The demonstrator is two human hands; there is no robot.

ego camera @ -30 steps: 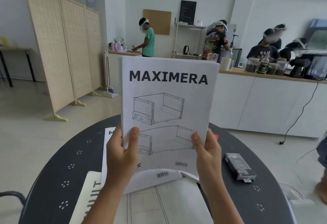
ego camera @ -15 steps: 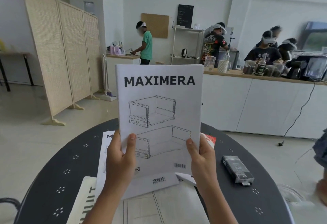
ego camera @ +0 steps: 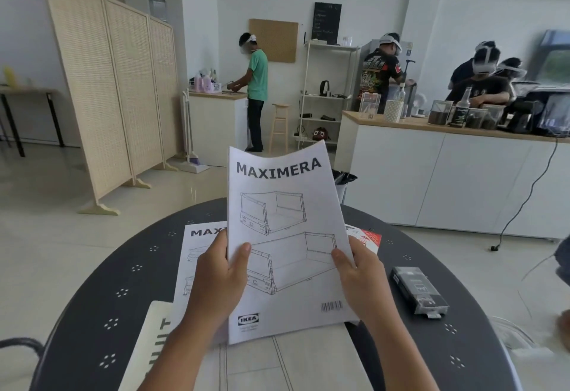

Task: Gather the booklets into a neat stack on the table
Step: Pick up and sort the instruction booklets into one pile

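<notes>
Two bare forearms, left hand (ego camera: 216, 282) and right hand (ego camera: 364, 282) ungloved, sleeveless.

Soft, even daylight is filling the white room, and pale glare is lying on the glossy floor (ego camera: 191, 193) at centre left. Shadows are staying faint. The wide lens is bowing the folding screen (ego camera: 101, 88) at the upper left and stretching the frame's edges. People at the right edge are smearing with motion blur, while the printed booklet (ego camera: 287, 236) at centre is reading sharp.

Round dark counter (ego camera: 92, 282) with little hole patterns. Lying on it: a MAXIMERA booklet (ego camera: 203, 254), more papers (ego camera: 293, 366) nearer, a red leaflet (ego camera: 368, 238), a small black box (ego camera: 419, 290) off right.
</notes>
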